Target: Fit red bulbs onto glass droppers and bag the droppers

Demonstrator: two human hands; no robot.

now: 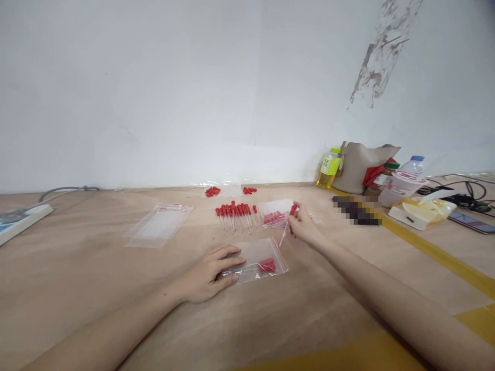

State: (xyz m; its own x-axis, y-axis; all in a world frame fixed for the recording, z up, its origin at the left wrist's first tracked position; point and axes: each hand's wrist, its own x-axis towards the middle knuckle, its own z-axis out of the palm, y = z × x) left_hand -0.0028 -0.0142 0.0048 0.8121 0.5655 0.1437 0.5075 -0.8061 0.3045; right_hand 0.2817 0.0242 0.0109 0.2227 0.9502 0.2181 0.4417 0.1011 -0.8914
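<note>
My left hand [211, 273] lies with fingers spread on the left part of a clear zip bag [251, 252]. Inside that bag, near its zip end, are a few red rubber bulbs [266, 265]. Pinched in my right hand [301, 224] is a dropper [294, 209] with a red bulb, its thin clear tube pointing down to the left, just above the bag's zip edge. Behind the bag, several red-bulbed droppers [234, 211] lie side by side in a row. Partly covered by my right hand are filled zip bags [273, 214] with red bulbs showing through.
Flat zip bags [158, 226] lie at left. Loose red bulbs [212, 191] sit on plastic near the wall. A power strip [27, 221] is at far left. To the right stand a yellow-capped bottle [328, 169], a grey bag [358, 167], a cup [402, 190], a tissue pack [421, 212] and a phone [474, 222].
</note>
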